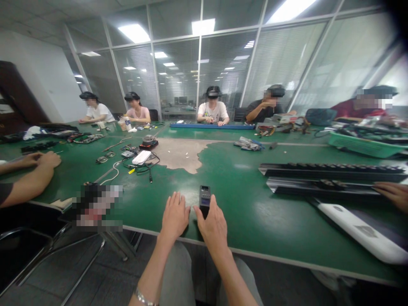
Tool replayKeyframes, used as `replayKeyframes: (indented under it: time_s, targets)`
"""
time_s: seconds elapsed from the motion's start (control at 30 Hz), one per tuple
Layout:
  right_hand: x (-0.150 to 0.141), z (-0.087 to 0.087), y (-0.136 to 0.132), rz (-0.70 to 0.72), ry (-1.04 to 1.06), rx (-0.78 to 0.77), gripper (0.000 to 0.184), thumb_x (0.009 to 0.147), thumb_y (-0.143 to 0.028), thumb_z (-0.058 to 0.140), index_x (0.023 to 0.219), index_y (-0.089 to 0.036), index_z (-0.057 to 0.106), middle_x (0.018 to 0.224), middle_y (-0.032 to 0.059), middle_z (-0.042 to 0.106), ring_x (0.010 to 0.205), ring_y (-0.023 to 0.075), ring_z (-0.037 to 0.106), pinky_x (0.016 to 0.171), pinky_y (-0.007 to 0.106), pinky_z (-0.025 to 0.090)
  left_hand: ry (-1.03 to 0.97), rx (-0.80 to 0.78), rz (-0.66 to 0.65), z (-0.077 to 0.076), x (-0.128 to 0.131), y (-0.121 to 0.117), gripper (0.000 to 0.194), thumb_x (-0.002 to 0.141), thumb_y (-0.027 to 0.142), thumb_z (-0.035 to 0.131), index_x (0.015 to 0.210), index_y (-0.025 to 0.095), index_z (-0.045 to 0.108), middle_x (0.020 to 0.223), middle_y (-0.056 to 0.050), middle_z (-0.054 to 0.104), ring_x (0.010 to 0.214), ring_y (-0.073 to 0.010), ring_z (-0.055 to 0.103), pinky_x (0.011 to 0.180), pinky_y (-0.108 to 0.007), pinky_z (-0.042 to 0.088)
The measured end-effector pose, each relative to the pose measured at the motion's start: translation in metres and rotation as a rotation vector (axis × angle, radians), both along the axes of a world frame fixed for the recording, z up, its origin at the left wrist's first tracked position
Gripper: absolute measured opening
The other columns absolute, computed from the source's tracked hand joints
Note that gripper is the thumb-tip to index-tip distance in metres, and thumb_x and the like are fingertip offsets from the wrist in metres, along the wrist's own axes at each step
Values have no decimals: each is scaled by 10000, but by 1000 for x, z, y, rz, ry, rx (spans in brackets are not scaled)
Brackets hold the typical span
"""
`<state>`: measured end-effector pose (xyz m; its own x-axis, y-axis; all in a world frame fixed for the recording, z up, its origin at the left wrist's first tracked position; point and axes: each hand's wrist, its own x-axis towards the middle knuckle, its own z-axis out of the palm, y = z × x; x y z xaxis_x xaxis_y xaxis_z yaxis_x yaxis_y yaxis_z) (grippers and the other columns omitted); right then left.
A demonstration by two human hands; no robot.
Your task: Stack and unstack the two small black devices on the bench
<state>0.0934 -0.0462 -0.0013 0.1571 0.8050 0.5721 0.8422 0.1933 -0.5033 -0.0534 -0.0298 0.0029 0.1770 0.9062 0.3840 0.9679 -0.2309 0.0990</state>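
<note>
My right hand [214, 223] grips the near end of a small black box-shaped device [205, 192], thumb along its left side and fingers along its right. The device rests on the green table [248, 231] near the front edge; a row of small buttons and a dark panel show on it. Just left of it, my left hand [174, 214] lies palm down on the tabletop with fingers stretched out, holding nothing. A bracelet circles my left wrist. The lower part of the device is hidden behind my right hand.
A white power bank-like block [141, 157] with cables lies ahead to the left, near a speaker-like part [148, 141]. Gloves [249, 143] lie ahead to the right. Black rails [302, 185] and a long white casing [360, 229] occupy the right side. Several co-workers sit around.
</note>
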Motion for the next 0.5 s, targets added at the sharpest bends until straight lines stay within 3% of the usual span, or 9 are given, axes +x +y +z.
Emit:
replayKeyframes:
  time_s: [0.5]
  targets:
    - [1,1,-1,-10,-40,-53,656,956,-475,408,1423,-16,375,1297,238,578,1140,307,592,922,410,476,7,-1,-8,0,-1,0,456,982,344,359,1357,123,495,1463,-172,462,1405,-273,354,1133,-492,310]
